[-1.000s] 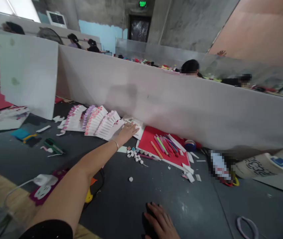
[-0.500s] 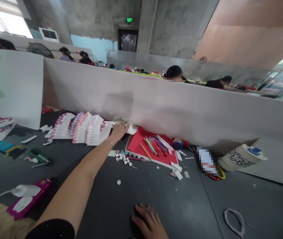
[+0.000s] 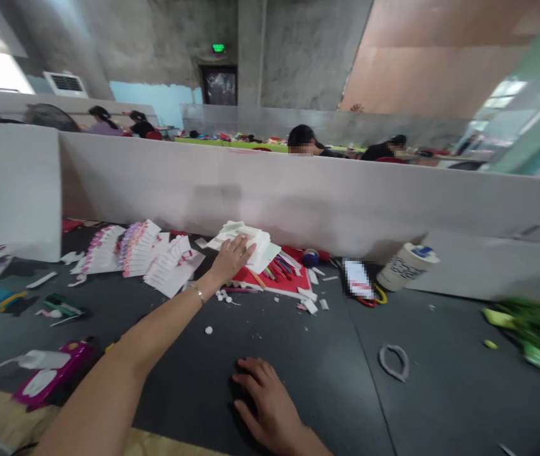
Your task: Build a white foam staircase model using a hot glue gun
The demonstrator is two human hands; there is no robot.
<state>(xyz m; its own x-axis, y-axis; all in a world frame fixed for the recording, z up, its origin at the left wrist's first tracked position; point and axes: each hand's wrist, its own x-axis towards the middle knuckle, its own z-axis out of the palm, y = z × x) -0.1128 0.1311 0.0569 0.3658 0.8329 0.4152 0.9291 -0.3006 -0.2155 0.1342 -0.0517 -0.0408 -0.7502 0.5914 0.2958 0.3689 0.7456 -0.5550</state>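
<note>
White paper sheets point(image 3: 263, 242) lie under the left hand point(image 3: 234, 258), partly covering pens point(image 3: 285, 268) on a red sheet point(image 3: 302, 282); that hand's fingers extend, grip unclear. Loosely spread and empty, the right hand point(image 3: 266, 398) rests on the dark bench point(image 3: 326, 386).

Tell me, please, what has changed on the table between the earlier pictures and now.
The left hand has moved right with the white papers, which now overlap the red sheet and partly cover the pens. The fan-shaped piece nearest that hand has shifted toward the person. The right hand still rests on the table; the cup stayed put.
</note>
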